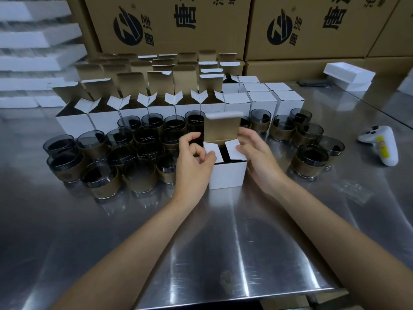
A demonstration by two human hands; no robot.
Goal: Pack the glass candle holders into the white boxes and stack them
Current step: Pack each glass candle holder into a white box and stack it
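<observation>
At nine o'clock on the steel table (201,242) stands a crowd of glass candle holders (100,162), with open white boxes (107,113) behind them at eleven. In the middle, the left hand (192,166) pinches the left flap of a white box (226,175), which has its lid upright and a dark holder inside. The right hand (259,157) lays relaxed fingers on the right flap. Closed boxes (263,99) stand at two o'clock; at three are more holders (310,157) and a white controller (384,148).
</observation>
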